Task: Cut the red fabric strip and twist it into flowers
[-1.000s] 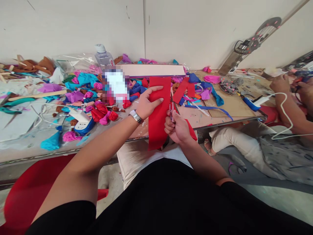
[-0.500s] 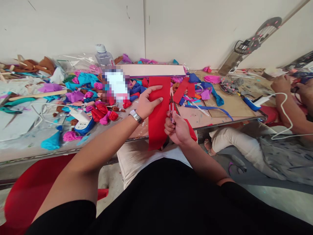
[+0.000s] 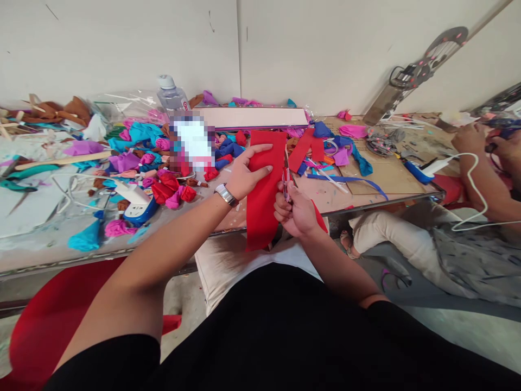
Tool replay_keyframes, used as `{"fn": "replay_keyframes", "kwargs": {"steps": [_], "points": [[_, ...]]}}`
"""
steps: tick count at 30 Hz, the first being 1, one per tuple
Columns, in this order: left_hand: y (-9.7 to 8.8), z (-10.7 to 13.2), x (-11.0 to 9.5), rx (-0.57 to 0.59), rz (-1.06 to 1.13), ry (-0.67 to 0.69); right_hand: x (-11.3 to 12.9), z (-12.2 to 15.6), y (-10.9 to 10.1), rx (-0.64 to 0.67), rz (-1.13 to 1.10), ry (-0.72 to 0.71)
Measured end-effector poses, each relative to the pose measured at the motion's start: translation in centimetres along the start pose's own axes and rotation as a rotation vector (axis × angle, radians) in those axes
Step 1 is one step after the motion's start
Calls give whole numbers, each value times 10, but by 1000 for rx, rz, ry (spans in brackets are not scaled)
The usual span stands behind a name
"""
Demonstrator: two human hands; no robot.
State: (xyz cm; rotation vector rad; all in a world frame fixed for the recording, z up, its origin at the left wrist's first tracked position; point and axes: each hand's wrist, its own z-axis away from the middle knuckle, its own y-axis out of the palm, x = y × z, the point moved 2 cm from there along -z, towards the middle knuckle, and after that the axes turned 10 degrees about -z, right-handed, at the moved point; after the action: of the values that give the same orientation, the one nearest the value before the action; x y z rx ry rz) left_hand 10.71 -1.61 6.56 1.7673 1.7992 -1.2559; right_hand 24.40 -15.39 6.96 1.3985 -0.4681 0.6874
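Observation:
A long red strip of thin, cloth-like material (image 3: 264,209) runs from the table over its front edge towards my lap. My left hand (image 3: 246,172) holds it near the upper part, index finger and thumb lying across its face; the other fingers are partly hidden. In my right hand (image 3: 297,209) is a pair of scissors (image 3: 286,176), fingers wrapped round the handles and blades pointing away from me along the strip's right edge. Smaller red pieces (image 3: 301,149) lie just beyond the scissors. More red material (image 3: 319,217) shows behind my right wrist.
Bundles of coloured material (image 3: 134,157) cover the table's left side. A blurred bright screen (image 3: 193,142), a bottle (image 3: 173,95), a power socket (image 3: 140,209) and pliers (image 3: 26,176) lie around. At right, a co-worker's arm (image 3: 484,179) and white cable (image 3: 482,190) are near.
The red strip's upper end has shifted slightly right and tilted, along with my left fingers. My right hand and the scissors have barely moved.

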Motion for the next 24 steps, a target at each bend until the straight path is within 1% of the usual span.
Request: {"fn": "replay_keyframes", "kwargs": {"steps": [8, 13, 19, 24], "points": [[0, 0, 0, -2, 11, 5, 1, -5, -1, 18, -1, -33], [1, 1, 0, -13, 11, -4, 1, -6, 1, 20, 0, -13], [2, 1, 0, 19, -14, 8, 1, -6, 1, 26, 3, 8], [1, 1, 1, 13, -33, 15, 1, -7, -1, 35, -10, -4]]}}
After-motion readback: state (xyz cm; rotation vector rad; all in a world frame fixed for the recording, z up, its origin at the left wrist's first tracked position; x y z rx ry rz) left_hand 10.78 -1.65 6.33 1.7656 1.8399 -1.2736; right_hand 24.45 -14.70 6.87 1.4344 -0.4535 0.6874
